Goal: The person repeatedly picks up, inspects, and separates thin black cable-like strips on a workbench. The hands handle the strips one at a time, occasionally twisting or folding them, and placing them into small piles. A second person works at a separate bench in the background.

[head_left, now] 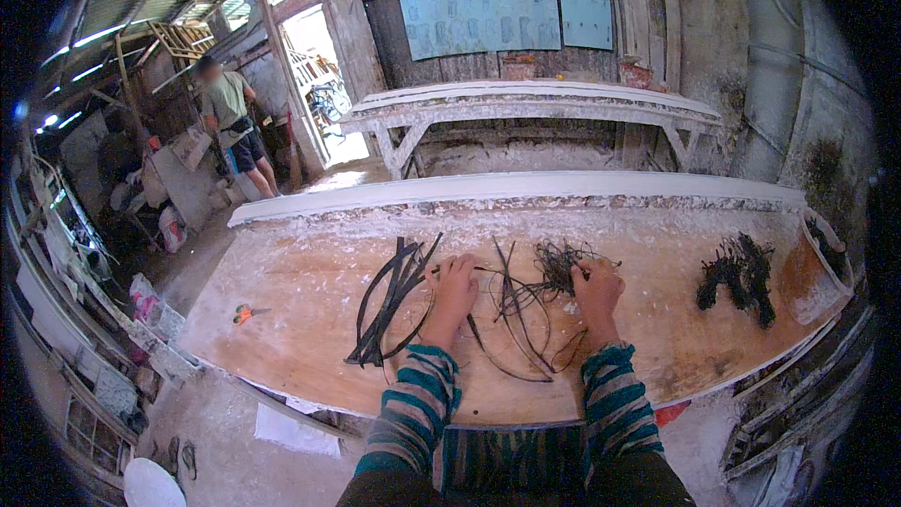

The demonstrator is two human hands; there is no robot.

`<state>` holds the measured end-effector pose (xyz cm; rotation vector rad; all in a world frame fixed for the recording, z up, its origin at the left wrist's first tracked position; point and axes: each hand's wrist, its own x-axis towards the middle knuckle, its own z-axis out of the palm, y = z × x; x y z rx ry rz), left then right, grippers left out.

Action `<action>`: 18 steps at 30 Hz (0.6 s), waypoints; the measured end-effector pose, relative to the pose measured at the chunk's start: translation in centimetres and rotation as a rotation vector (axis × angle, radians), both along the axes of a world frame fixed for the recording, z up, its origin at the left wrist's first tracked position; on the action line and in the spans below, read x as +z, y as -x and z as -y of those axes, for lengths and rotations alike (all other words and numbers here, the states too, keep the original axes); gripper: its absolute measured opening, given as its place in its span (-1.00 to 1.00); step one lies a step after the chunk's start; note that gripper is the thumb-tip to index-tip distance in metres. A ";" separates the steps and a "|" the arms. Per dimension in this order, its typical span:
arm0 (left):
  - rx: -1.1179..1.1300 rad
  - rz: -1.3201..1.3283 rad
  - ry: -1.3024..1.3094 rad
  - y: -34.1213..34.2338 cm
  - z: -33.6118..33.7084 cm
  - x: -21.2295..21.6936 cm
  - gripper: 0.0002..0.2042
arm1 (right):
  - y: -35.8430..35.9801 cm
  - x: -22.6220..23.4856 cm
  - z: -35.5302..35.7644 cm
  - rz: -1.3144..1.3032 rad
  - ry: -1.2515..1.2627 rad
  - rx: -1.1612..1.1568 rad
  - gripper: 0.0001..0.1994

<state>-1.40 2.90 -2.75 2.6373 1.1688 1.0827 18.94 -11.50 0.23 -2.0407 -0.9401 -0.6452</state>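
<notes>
On the wooden table point(300, 272), my left hand point(454, 287) has its fingers curled down on a thin black strip that emerges on both sides of it. Close by on its left lies a bundle of flat black strips point(392, 296), some curved. My right hand point(599, 291) pinches the edge of a tangle of fine dark strands point(556, 261). Between my hands, loose thin black strips point(510, 308) cross and loop over the tabletop. Exactly which strands sit between my right fingers is too small to make out.
Orange-handled scissors point(248, 314) lie at the table's left. Dark knotted strand clumps point(740, 284) lie at right, beside a pale container point(818, 272) on its side. A long white ledge point(526, 190) bounds the far edge. Behind stands a white-stained bench point(535, 103); a person point(232, 113) stands far left.
</notes>
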 end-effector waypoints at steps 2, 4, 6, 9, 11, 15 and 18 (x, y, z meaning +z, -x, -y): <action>0.048 -0.030 0.054 -0.3 0.2 -0.1 -0.77 | 0.0 0.5 0.3 0.062 -0.029 0.019 -0.86; 0.072 -0.080 0.106 -0.3 0.4 -0.1 -0.77 | -0.1 0.6 0.3 -0.018 0.036 0.140 -0.83; 0.069 -0.149 0.156 -0.2 0.4 0.2 -0.77 | -0.3 0.3 0.5 -0.242 0.194 0.361 -0.78; 0.109 -0.155 0.144 -0.3 0.4 0.3 -0.77 | 1.0 -0.1 0.7 -0.285 0.511 0.492 -0.71; 0.135 -0.113 0.125 -0.3 0.4 0.1 -0.79 | 1.9 0.1 0.9 -0.285 0.516 0.503 -0.72; 0.138 -0.073 0.086 -0.1 0.4 -0.2 -0.84 | 2.4 0.2 1.1 -0.227 0.575 0.513 -0.76; 0.116 -0.070 0.088 -0.2 0.5 0.2 -0.86 | 1.3 -1.8 0.4 -0.196 0.411 0.522 -0.81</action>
